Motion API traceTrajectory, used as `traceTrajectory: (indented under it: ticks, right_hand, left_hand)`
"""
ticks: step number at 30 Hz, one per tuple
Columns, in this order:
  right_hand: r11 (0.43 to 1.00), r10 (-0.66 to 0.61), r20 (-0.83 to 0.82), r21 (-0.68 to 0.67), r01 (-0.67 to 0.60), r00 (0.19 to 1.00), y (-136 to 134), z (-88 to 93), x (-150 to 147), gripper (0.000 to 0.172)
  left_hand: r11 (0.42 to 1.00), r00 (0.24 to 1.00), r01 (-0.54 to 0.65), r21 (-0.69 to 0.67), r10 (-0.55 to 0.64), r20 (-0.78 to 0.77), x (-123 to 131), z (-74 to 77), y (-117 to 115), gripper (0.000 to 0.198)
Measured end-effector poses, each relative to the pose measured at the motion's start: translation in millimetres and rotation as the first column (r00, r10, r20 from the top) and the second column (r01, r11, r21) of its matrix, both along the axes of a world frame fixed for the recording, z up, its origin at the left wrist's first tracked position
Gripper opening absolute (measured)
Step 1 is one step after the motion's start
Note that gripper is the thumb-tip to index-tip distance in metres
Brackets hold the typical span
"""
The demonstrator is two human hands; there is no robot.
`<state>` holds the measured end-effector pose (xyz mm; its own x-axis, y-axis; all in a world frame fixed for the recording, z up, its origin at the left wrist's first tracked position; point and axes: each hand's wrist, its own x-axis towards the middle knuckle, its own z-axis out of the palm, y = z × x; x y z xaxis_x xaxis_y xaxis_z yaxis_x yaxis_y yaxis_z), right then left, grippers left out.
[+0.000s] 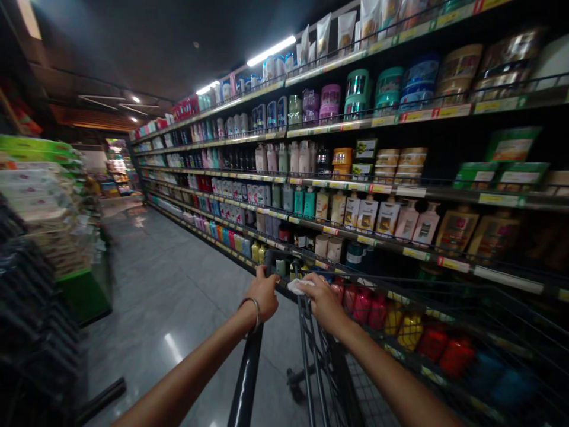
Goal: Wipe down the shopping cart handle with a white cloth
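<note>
Both my hands grip the black handle [249, 367] of a dark wire shopping cart [324, 356] in a shop aisle. My left hand [265, 293], with a thin bangle on the wrist, is wrapped round the handle's left end. My right hand [322, 299] is closed on the handle further right and also pinches a small white crumpled paper or cloth [299, 286]. The cart's basket stretches away to the right, close against the lowest shelf.
Long shelves [355, 184] of bottles, jars and pump dispensers line the right side. Red and yellow bottles [391, 314] stand on the bottom shelf beside the cart. On the left stand stacked packs [40, 196] and dark baskets [26, 332]. A glossy grey floor [169, 284] runs ahead.
</note>
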<state>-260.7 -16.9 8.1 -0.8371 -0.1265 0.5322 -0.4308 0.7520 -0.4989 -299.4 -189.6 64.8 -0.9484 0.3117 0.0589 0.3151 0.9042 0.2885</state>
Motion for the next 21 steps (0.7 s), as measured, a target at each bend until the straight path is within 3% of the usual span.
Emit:
traceTrajectory:
  ticks: [6,10,17,21]
  right_hand:
    - [0.991,-0.043,0.04,0.128,0.038,0.998,7,5.8,-36,0.04]
    - [0.978,-0.035,0.078,0.206,0.018,0.996,9,11.0,-44,0.037]
    - [0.998,0.01,0.052,0.066,-0.013,0.999,6,11.8,-14,0.032]
    - [0.999,0.023,0.03,0.047,-0.024,0.999,1,13.2,16,0.041]
  left_hand:
    - [1.0,1.0,0.002,0.02,-0.002,0.018,2,0.0,1,0.045]
    - [1.0,1.0,-0.007,0.021,0.007,0.024,2,0.7,1,0.045]
    - [1.0,1.0,0.003,0.01,-0.003,0.001,3,1.8,1,0.041]
    - [0.999,1.0,0.016,-0.03,-0.016,-0.007,3,3.1,3,0.04]
